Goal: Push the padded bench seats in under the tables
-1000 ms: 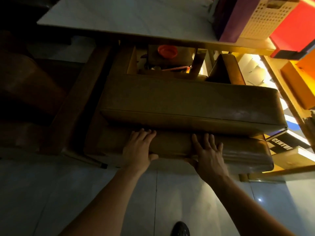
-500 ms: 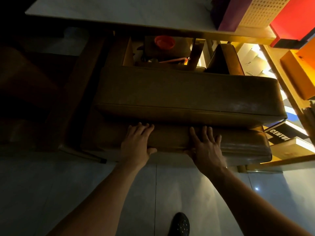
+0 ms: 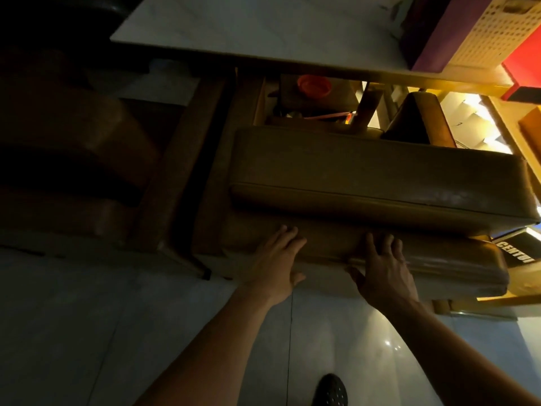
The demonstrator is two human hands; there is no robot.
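Two tan padded bench seats lie stacked under the near edge of a pale table [image 3: 263,33]. The upper seat [image 3: 380,183] sits farther in; the lower seat [image 3: 450,265] sticks out toward me. My left hand [image 3: 278,259] lies flat on the lower seat's top front edge, fingers spread. My right hand [image 3: 383,268] presses the same edge a little to the right, thumb hanging over the front face. Neither hand wraps around anything.
A wooden table leg and frame [image 3: 172,183] stand left of the seats. Another dark padded seat [image 3: 73,159] lies further left. An orange lid [image 3: 314,83] sits in clutter under the table. Boxes [image 3: 515,253] crowd the right. My shoe [image 3: 330,391] rests on the tiled floor.
The view has swung so the seats now sit further right in frame. Both hands stay flat on the lower seat's front edge in about the same places.
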